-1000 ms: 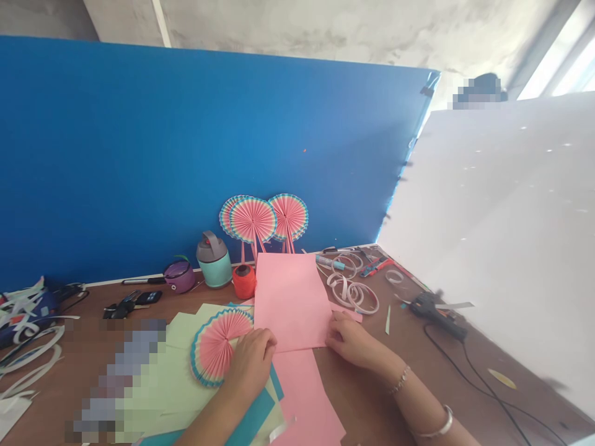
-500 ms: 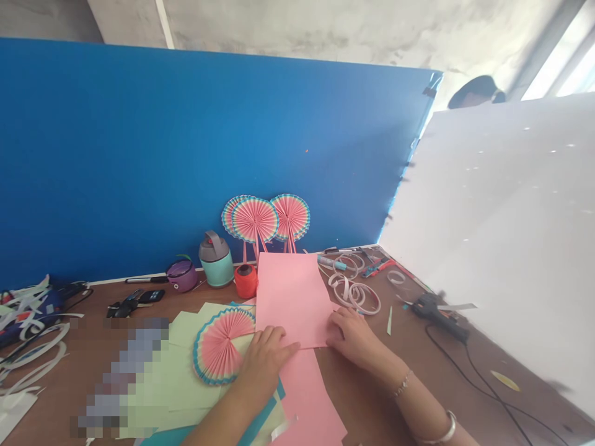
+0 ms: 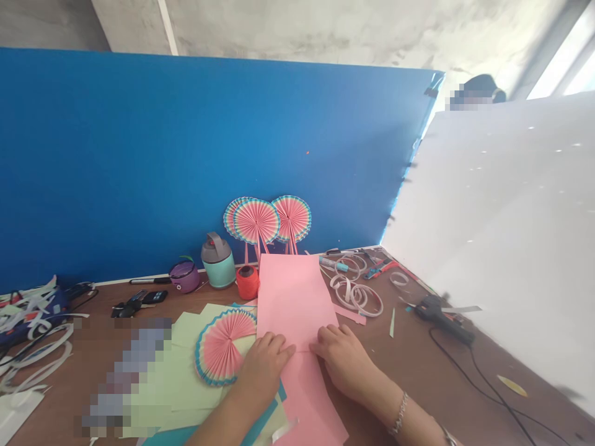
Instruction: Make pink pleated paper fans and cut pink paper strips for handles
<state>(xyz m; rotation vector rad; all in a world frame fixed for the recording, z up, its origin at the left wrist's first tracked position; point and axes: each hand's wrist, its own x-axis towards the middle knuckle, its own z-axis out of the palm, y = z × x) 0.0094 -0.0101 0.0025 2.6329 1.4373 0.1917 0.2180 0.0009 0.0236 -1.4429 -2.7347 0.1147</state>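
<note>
A pink paper sheet [image 3: 292, 294] lies on the brown table [image 3: 418, 365], folded over a second pink layer [image 3: 307, 396] that runs toward me. My left hand [image 3: 263, 367] presses flat on the near fold edge with fingers stretched out. My right hand [image 3: 341, 356] presses the same edge just to the right, fingers also flat. A round pink pleated fan with a teal rim [image 3: 224, 345] lies just left of my left hand, on pale green sheets [image 3: 167, 384].
Three finished fans [image 3: 267, 221] lean on the blue board [image 3: 186, 161]. A teal bottle [image 3: 217, 260], purple pot [image 3: 183, 275], orange thread spool [image 3: 247, 282], tape rings [image 3: 356, 291] and glue gun with cord [image 3: 441, 313] surround the sheet. A white board [image 3: 506, 217] stands right. Paper strips [image 3: 28, 322] lie left.
Both hands have slid toward each other along the fold's near edge; the right hand moved left from the sheet's corner. The view shifted slightly.
</note>
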